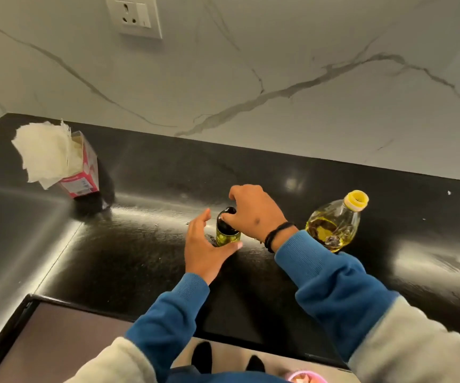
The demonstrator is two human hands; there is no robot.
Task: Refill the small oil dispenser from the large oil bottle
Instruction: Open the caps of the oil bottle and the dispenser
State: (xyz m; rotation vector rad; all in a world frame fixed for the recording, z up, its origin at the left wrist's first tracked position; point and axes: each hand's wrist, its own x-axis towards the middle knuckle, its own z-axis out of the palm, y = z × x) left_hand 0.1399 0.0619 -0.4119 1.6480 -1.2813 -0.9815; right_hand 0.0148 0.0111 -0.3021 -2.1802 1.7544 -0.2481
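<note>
Large oil bottle point(335, 223) beside right hand point(253, 211)

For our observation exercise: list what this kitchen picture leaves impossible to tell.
- Small dark-capped green oil dispenser: fill level, hidden in the head view by both hands.
- Large clear plastic oil bottle: base, hidden by the blue sleeve.
- Pink tissue box: print too small.

One head-worn camera looks steeply down and forward from above a black counter point(146, 244), close over both hands, taking in the marble wall point(278, 78) behind; its wide lens bends the edges.
</note>
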